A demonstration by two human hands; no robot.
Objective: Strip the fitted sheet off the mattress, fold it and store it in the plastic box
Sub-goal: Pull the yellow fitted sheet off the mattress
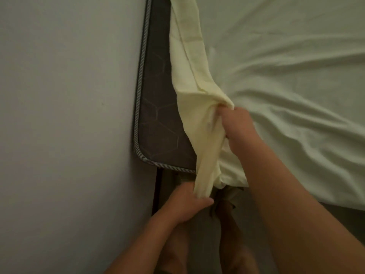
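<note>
Fitted sheet peeled off the mattress corner, cloth held at two spots.
Sheet pale yellow and wrinkled, covers most of the bed. It is drawn back at the near corner, baring dark hexagon-quilted top and striped piping beside wall. Right grip fisted round bunched fold on top. Left grip closed round hanging tail below mattress edge.

The mattress lies right against the wall, its dark top quilted in hexagons and edged with striped piping. The strip just beside the wall is bare, down to the rounded near corner. Farther from the wall the pale yellow fitted sheet covers the rest (creased, folds running toward its edge), that edge raised off the dark top.
</note>
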